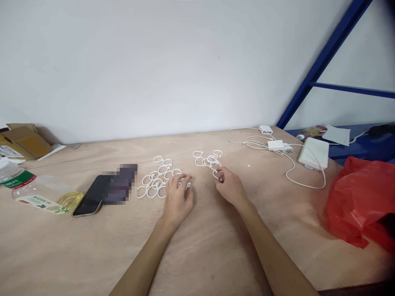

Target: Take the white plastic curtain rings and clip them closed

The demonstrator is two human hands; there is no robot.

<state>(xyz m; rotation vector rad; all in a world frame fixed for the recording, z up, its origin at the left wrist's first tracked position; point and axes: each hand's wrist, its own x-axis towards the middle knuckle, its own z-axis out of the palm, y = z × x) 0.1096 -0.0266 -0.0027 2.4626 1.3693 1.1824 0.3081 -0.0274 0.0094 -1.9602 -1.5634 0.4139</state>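
Several white plastic rings (152,191) with small knobs lie in a loose, partly overlapping cluster left of centre on the wooden table. My left hand (178,200) rests at the right edge of this cluster, fingers apart and bent over some rings, which it partly hides. A smaller group of similar white rings (199,161) lies to the right and farther back. At the near end of that group, my right hand (231,187) has thumb and fingers closed on one white ring (215,174); its fingertips cover part of it.
To the left are a phone (89,196), a plastic bottle (33,189) on its side and an open cardboard box (26,142). On the right lie a white cable with an adapter (275,145), a white box (314,153) and a red plastic bag (361,201). A wall (173,74) stands behind.
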